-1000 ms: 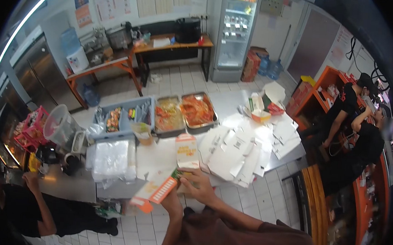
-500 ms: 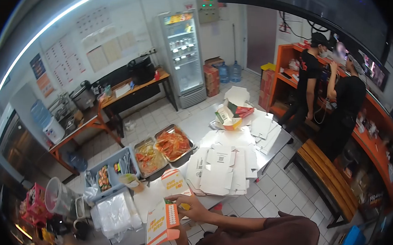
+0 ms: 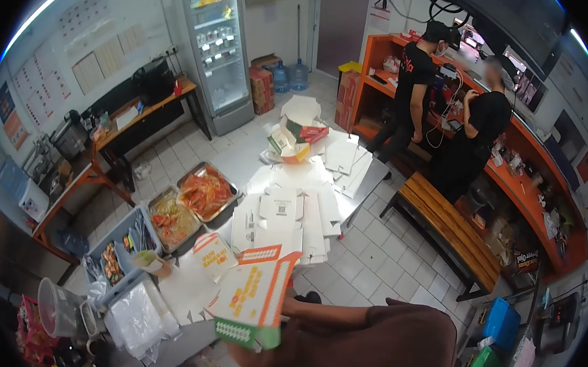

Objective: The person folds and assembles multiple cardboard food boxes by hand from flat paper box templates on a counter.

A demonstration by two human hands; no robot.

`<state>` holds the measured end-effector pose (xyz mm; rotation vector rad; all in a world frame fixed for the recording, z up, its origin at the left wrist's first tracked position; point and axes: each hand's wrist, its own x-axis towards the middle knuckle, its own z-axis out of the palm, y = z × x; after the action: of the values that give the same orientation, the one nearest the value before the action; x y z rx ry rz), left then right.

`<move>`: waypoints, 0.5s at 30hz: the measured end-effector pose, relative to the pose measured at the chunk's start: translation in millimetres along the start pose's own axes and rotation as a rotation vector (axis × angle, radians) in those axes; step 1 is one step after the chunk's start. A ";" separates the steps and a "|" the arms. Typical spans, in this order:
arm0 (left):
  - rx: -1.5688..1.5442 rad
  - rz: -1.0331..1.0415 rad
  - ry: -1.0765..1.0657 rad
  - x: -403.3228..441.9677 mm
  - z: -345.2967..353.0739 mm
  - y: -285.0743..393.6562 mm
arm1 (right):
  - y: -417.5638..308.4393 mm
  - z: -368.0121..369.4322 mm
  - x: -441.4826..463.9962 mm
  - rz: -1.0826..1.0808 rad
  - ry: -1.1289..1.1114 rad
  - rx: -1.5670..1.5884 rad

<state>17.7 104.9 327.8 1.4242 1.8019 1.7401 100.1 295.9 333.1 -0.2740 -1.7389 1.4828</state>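
Clock face centred on the printed box (image 3: 249, 295), the top of the view as 12.

The printed box is up in front of you at the near edge of the surface (image 3: 240, 158), tilted, its white face and yellow lettering turned up, orange edging on the far and right sides, a green strip along the near side. Your right hand (image 3: 289, 306) is at its right side, at 3 o'clock, mostly hidden behind the cardboard. Your left hand (image 3: 247, 363) is below it at 6 o'clock, blurred. Fingers of both hands out of sight; cannot tell whether they pinch or lie spread.

At 11, near the box, a smaller printed panel (image 3: 214, 256) by a white sheet (image 3: 181, 286); contact with your box unclear. At 12, a spread of flat white cartons (image 3: 278, 216); beyond them, also at 12, an open carton (image 3: 291, 144) with red and green sides.

At 11, a metal tray of orange-red food (image 3: 205, 192); just beside it at 10, a tray of paler food (image 3: 172, 219). Around 9 to 10, a blue-grey crate (image 3: 156, 237) with packets, and a cup (image 3: 152, 263) by its near side. Between 8 and 9, clear plastic bags (image 3: 140, 319).

Two people in black stand well apart from you, at 1 to 2.
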 end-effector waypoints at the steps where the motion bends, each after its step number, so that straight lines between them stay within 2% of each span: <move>1: -0.224 0.062 0.130 0.4 -3.8 -11.2 | -0.6 -3.6 2.8 -0.024 0.015 0.009; 2: -0.175 0.027 0.244 2.8 -2.8 -24.1 | -1.8 -7.0 5.1 -0.051 0.032 0.017; 4: -0.084 -0.059 0.468 37.7 4.0 -4.4 | 0.2 -11.2 10.3 -0.102 0.052 0.030; 5: 0.033 0.064 0.398 63.0 4.5 5.8 | 1.7 -11.7 13.4 -0.130 0.051 0.041; 8: 0.053 0.065 0.083 81.3 1.1 -5.3 | 14.8 -6.9 13.1 -0.124 -0.017 0.074; 10: -0.271 -0.005 0.158 87.9 21.0 -16.6 | 25.8 -2.4 10.3 0.041 -0.120 0.116; 12: -0.373 -0.184 0.200 84.8 24.6 -20.9 | 27.8 -6.2 9.8 0.028 -0.176 0.102; 14: -0.563 -0.398 0.297 64.9 23.4 -55.7 | 13.5 -3.6 7.7 0.209 -0.098 0.179; 15: -0.709 -0.489 0.397 73.0 27.1 -28.4 | -9.9 3.9 13.2 0.390 0.007 0.263</move>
<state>-10.4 182.9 327.4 0.3472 1.2910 2.1382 92.2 298.6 347.9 -0.4988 -1.5185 1.9651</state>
